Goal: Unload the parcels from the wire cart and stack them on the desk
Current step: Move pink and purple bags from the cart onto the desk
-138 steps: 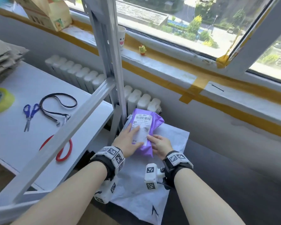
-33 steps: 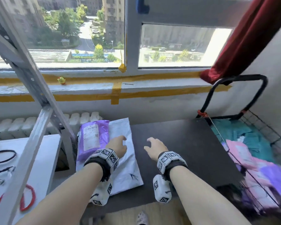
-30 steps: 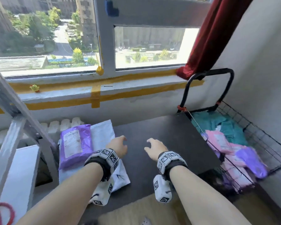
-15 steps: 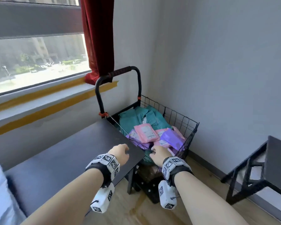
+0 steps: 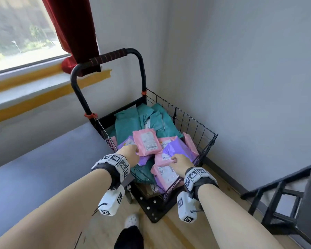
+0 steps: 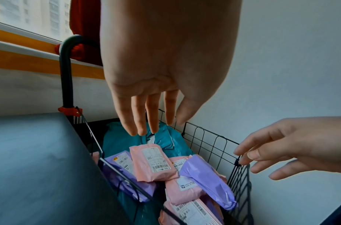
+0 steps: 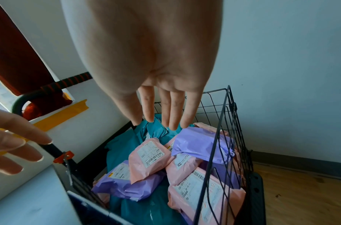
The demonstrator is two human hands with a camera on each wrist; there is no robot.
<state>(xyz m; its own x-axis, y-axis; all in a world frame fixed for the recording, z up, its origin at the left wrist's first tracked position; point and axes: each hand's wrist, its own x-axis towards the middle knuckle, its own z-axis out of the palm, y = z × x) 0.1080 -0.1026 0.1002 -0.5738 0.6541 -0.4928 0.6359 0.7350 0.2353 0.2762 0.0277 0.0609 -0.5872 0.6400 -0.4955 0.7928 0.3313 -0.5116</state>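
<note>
Both hands, the left hand (image 5: pixel 129 155) and right hand (image 5: pixel 181 164), hang empty with fingers spread over the wire cart (image 5: pixel 196 126) beside the table (image 5: pixel 43 168), reaching for the next parcel, likely the top pink parcel (image 5: pixel 147 143), which needs a downward grasp.

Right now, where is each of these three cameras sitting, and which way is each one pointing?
Head: worn on the person's head, looking down at the wire cart of parcels in the corner; both forearms, the left hand, the right hand and a foot show.
Left wrist: under the left wrist, looking along the open palm into the cart; the right hand shows at right.
Right wrist: under the right wrist, looking along the open palm into the cart; left fingers show at left.
Shared: all three see the top pink parcel.
</note>
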